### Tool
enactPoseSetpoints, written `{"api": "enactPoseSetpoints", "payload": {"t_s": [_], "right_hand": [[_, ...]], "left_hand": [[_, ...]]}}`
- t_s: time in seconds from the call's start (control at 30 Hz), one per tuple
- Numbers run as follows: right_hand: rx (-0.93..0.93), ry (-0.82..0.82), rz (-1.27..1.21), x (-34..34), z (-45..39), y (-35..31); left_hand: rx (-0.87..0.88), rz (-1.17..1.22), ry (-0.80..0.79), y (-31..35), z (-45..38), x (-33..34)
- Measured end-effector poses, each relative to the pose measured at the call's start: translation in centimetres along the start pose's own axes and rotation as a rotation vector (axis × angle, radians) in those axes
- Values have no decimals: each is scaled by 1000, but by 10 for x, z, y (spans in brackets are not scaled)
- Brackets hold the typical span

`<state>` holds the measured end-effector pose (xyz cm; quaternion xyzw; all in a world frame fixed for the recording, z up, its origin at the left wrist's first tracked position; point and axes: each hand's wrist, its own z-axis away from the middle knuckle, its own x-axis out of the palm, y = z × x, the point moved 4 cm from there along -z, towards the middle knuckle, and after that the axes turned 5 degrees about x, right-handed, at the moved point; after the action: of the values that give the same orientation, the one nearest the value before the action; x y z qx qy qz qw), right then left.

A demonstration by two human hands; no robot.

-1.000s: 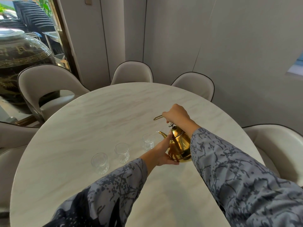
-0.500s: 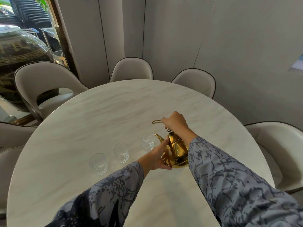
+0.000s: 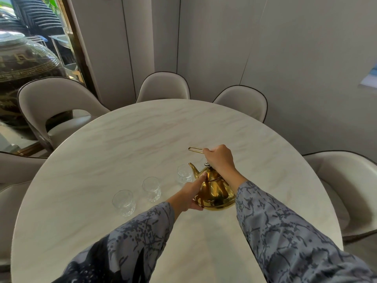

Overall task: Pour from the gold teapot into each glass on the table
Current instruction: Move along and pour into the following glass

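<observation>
Two arms in grey patterned sleeves reach forward from the bottom of the view over a round, pale marble surface [image 3: 122,150]. The near part of the surface, between the sleeves and its front edge, is bare.

The left hand [image 3: 188,196] rests against the left side of the gold teapot [image 3: 214,193]. Its palm and fingers press flat on the pot's rounded body, with one finger pointing up toward the base of the spout; the fingers lie together, not wrapped around anything. The right hand [image 3: 219,159] is above the pot, its fingers closed in a fist around the thin gold handle [image 3: 195,149], whose loop end sticks out to the left of the fist. Whether the teapot's base touches the surface cannot be told. The pot sits right of the centre, with its spout aimed up and to the left.

Three clear glasses stand in a slanted row to the left of the pot. The nearest glass [image 3: 124,202] is well apart from the pot, the middle glass [image 3: 151,188] stands near the left hand, and the far glass [image 3: 184,176] stands just beside the spout, partly behind it.

Beyond the glasses, the far half of the surface is open up to its curved rim. Cream padded chairs [image 3: 164,85] ring the edge, tucked close. Behind them are pale wall panels, and at far left a large dark jar [image 3: 24,70] with gold patterning.
</observation>
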<state>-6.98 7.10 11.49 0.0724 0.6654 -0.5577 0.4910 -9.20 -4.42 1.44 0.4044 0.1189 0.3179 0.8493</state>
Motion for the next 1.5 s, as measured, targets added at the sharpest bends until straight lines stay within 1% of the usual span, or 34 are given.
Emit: {"api": "enactPoseSetpoints", "payload": {"t_s": [0.17, 0.43, 0.63, 0.87, 1.17, 1.5], "right_hand": [[-60, -5, -35, 4, 13, -7], [-148, -84, -34, 34, 33, -30], [-183, -157, 0, 61, 45, -43], [-188, -213, 127, 83, 49, -67], [-159, -231, 222, 85, 50, -86], [-168, -235, 260, 80, 54, -98]], "left_hand": [[29, 0, 45, -5, 12, -11], [8, 66, 107, -25, 31, -41], [-22, 138, 86, -43, 41, -63], [-31, 264, 31, -52, 50, -70], [-26, 348, -38, -53, 46, -72], [-62, 386, -39, -45, 57, -70]]}}
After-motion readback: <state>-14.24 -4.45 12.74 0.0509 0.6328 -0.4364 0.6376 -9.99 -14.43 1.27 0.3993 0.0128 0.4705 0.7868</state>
